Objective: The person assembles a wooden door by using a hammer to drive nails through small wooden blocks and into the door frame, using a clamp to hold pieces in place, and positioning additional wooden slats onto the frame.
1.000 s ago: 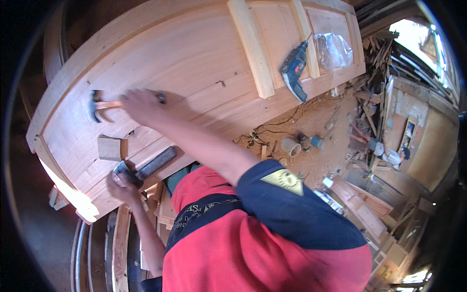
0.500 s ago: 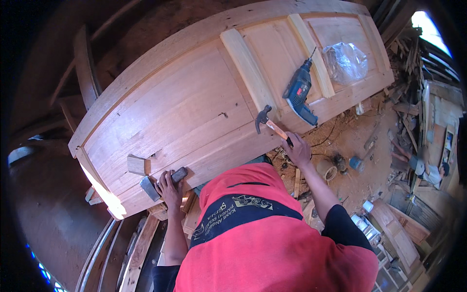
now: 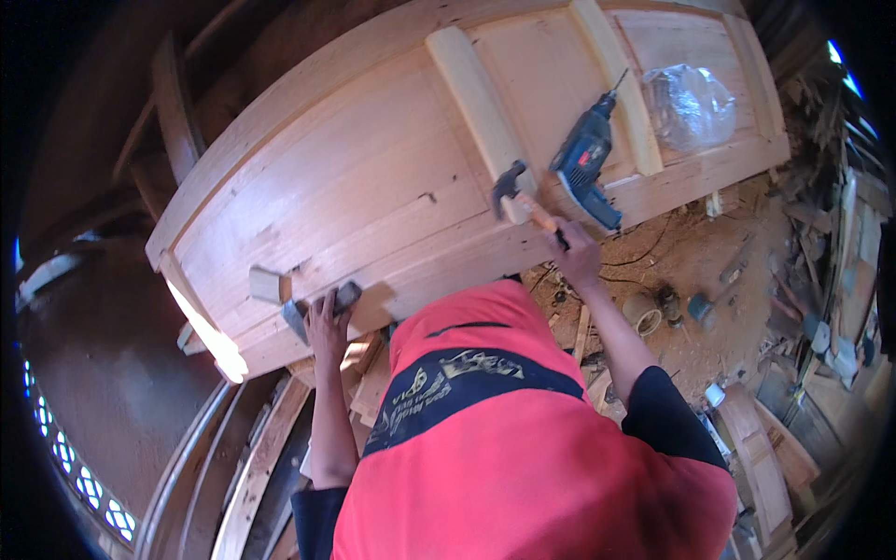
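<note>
My left hand (image 3: pixel 327 327) is closed round a dark block (image 3: pixel 347 297) at the near edge of a wooden door panel (image 3: pixel 327 187). On its left a grey, flat-faced piece (image 3: pixel 296 321) sticks out; whether it belongs to the block is hidden by my fingers. Just beyond lies a small pale wood block (image 3: pixel 270 285). A claw hammer (image 3: pixel 532 210) is gripped in my right hand (image 3: pixel 579 254) near the end of its handle, its head above the near end of a pale wood strip (image 3: pixel 478 103).
A blue power drill (image 3: pixel 585 166) lies on the panel, right of the hammer. Beyond it are a second pale strip (image 3: pixel 621 93) and a clear plastic bag (image 3: pixel 691 107). A bucket (image 3: pixel 642 314) and scraps litter the dirt floor at right. Another person (image 3: pixel 840 359) is at far right.
The view has shifted, moving the panel up and right in the picture. My left hand has tilted the dark block, which casts a shadow to its right. The hammer stays in my right hand.
</note>
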### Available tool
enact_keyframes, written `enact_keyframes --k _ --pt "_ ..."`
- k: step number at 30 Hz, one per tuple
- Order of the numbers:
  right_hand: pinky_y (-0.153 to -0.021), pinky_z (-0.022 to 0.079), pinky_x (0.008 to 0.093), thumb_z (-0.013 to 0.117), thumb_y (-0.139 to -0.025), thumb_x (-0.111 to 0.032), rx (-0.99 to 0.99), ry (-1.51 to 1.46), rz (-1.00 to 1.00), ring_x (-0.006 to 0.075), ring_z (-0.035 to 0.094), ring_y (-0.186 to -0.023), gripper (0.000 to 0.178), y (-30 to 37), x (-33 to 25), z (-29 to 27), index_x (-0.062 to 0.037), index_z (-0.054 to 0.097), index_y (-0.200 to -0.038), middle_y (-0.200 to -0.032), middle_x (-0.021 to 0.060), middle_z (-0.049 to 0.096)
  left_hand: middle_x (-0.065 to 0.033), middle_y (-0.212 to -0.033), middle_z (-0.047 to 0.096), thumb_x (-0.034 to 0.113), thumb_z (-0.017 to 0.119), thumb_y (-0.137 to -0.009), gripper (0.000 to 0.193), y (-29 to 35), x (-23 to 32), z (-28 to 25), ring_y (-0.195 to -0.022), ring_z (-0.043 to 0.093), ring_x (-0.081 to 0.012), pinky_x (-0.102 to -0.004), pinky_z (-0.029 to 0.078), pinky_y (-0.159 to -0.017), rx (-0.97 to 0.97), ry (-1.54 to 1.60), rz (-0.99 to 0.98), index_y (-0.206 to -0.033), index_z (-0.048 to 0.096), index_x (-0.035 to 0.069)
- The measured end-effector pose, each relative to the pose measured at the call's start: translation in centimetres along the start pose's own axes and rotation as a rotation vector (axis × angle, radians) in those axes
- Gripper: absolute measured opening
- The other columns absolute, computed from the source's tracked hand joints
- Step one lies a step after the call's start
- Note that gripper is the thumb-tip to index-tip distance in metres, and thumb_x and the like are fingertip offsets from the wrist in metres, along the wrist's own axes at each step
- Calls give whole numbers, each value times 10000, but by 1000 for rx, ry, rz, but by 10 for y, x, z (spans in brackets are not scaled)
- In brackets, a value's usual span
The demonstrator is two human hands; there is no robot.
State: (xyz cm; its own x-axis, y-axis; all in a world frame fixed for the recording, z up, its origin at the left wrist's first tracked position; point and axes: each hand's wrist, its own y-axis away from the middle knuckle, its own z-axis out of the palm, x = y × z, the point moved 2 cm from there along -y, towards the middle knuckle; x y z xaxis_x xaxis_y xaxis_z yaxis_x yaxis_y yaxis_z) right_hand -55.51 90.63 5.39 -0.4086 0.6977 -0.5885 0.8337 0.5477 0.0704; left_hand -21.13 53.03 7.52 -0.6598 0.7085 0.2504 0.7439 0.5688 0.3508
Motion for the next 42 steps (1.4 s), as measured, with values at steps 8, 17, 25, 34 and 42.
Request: enact_keyframes --k 8,17,25,34,42 --pt "-709 513 418 667 -927 -262 175 12 93 361 657 -856 296 29 4 -44 -54 650 -1137 -969 154 673 -191 -1105 621 460 727 -826 617 -40 -77 -21 -1055 589 -369 -465 489 -888 189 39 -67 -1274 597 56" --pt "-737 517 400 686 -924 -266 272 -75 234 333 681 -861 320 88 14 -61 -12 666 -1118 -959 185 687 -289 -1225 614 634 766 -683 1019 -108 -169 -8 -1144 596 -434 -445 486 -982 330 159 -922 -1372 455 -50" --pt "-716 507 395 683 -919 -234 298 -45 339 319 658 -796 275 136 5 -46 -21 670 -1093 -900 169 671 -226 -1072 591 497 865 -673 687 -120 43 28 -1035 522 -348 -449 468 -824 261 456 -59 -1063 631 -19" --pt "-694 523 396 723 -875 -226 308 -51 278 335 679 -807 289 174 -3 -25 -17 688 -1071 -907 171 684 -216 -1085 513 599 800 -693 757 -67 228 52 -989 600 -390 -470 540 -802 -23 210 202 -1064 545 -9" --pt "-666 561 415 730 -844 -312 113 34 137 325 700 -800 301 167 -14 -22 -88 715 -1045 -922 139 712 -193 -1159 497 580 772 -726 731 -76 235 60 -1070 581 -406 -494 520 -859 72 204 135 -1110 535 4"
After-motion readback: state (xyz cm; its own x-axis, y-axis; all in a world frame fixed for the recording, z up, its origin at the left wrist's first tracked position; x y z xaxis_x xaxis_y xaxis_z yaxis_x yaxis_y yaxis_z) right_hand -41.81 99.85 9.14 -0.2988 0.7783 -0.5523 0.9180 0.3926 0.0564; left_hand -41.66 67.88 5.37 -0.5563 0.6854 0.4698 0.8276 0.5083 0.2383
